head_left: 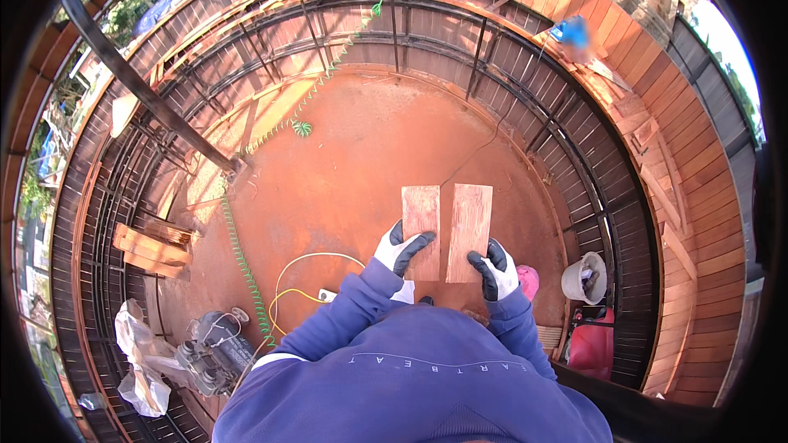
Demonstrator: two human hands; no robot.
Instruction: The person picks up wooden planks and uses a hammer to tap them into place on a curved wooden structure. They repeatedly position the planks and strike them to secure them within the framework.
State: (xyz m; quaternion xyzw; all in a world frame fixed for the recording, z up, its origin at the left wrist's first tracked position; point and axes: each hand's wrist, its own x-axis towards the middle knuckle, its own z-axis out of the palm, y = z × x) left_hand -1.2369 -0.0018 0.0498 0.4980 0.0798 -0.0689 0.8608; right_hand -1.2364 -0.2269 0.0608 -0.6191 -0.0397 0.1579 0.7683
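Two short reddish-brown wooden boards are held up side by side in front of me, with a narrow gap between them. My left hand (pixel 404 248), in a white and dark grey work glove, grips the left board (pixel 421 213) near its lower left edge, thumb across its face. The right board (pixel 471 226) is pinched at its lower right edge by my right hand (pixel 495 271), gloved the same way. Both boards stand roughly upright in view, the right one leaning slightly. The fingers behind the boards are hidden.
Reddish floor (pixel 353 148) lies within a curved slatted wall on dark metal framing. A green coiled hose (pixel 238 258) crosses the left side, near an air compressor (pixel 215 349) and stacked boards (pixel 154 248). A bucket (pixel 584 279) and red container (pixel 591 344) stand right. A dark post (pixel 148 90) slants upper left.
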